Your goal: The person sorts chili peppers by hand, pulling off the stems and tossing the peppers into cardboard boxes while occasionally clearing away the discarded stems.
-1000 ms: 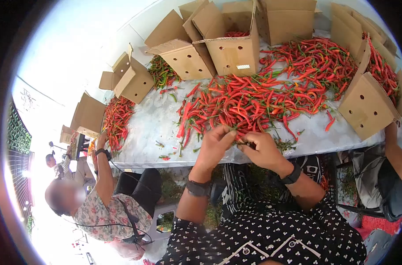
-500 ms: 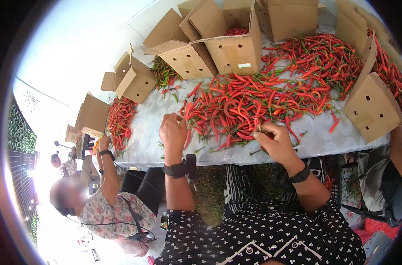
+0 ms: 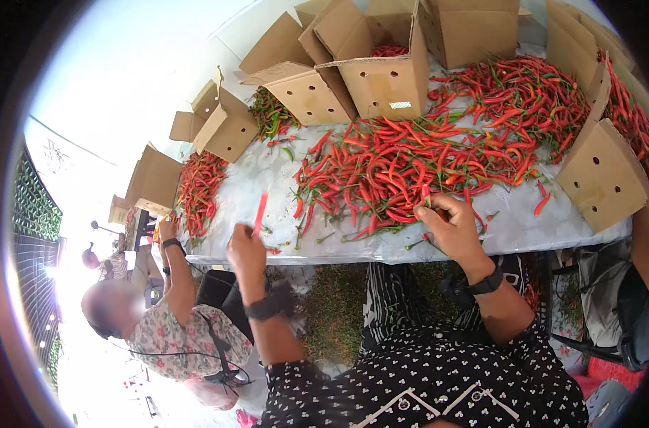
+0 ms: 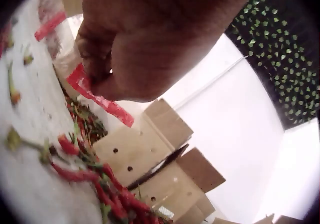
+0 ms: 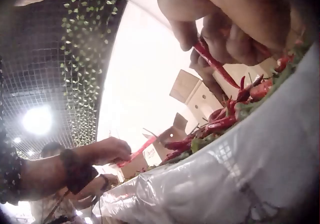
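Observation:
My left hand (image 3: 247,253) is raised over the left front of the table and pinches a flat, shiny red strip (image 3: 261,212). In the left wrist view the strip (image 4: 117,110) juts out below the fingers; its material is unclear. Over the front of the chili pile (image 3: 403,160), my right hand (image 3: 449,225) pinches a red chili pepper (image 5: 215,64) between thumb and fingers, its body pointing toward the heap. Loose red chilies (image 4: 120,194) with green stems lie near the left hand.
Open cardboard boxes (image 3: 381,89) line the back of the table, and another box (image 3: 599,178) full of chilies stands at the right. A smaller heap (image 3: 202,185) lies at the left, near a seated person (image 3: 182,342). Stems and green scraps litter the floor (image 3: 335,307).
My hands were together at the pile's front edge, then parted. The left went to the pile's left side and now swings further left with the red strip; the right stays over the front.

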A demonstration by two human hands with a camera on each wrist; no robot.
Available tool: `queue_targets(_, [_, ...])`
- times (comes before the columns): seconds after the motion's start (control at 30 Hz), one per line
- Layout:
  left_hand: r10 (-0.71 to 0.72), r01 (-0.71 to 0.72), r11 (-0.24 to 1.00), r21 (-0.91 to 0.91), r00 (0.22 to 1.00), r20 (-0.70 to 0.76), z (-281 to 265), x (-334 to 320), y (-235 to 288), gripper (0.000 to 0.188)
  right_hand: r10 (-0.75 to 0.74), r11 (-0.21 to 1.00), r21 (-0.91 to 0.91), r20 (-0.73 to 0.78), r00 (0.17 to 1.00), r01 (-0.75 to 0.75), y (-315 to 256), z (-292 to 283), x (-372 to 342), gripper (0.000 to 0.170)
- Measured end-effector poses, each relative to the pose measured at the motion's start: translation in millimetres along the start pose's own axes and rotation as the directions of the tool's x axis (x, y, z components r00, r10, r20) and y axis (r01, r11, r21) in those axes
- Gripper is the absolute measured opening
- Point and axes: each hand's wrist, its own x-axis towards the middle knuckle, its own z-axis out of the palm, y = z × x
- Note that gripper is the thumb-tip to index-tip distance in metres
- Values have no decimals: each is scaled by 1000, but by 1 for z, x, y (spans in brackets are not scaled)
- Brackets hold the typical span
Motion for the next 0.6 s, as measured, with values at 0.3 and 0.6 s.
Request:
queue_targets(0.3, [123,-121,992,-25,987,99,-3,-15,-25,17,-35,999,-29,17,999,36,-4,4,-2,12])
queue_targets(0.6, [201,-193,980,-55,937,287,71,45,51,28,-127,990,-62,-39,991,124,3,-3,5,11])
